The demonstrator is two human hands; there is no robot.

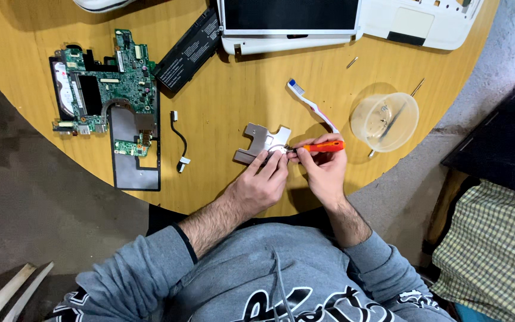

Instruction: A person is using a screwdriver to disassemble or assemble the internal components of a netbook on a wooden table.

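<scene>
A round wooden table [222, 107] carries the parts of a taken-apart laptop. At its far left lies a green motherboard [111, 83] on a dark base plate [132, 161], with a silver hard drive [64, 89] at its left edge. Just beside the board's upper right corner rests a black battery pack [189, 50], set at a slant. Beyond it, at the table's far edge, sit the white screen lid [290, 24] and the white palm-rest shell [421, 24]. A short black cable [180, 140] with white plugs lies between the base plate and the hands. A white toothbrush [311, 104] with a blue head lies slanted just beyond the right hand, and a clear plastic bowl [385, 121] stands near it to the right, holding small parts too small to tell. A loose screw [351, 62] lies further off. Nothing lies between the hands and the work.

The small grey metal bracket [263, 143] lies flat on the table near its front edge, right before the person. The left hand [260, 185] reaches in from below left, forearm slanted, its fingertips pressing down on the bracket's near edge to pin it. The right hand [323, 167] is curled tightly around an orange-handled screwdriver [320, 146], which lies nearly level and points left, its tip meeting the bracket beside the left fingertips. Both wrists hover over the table's rim, in grey sleeves pushed up.
</scene>
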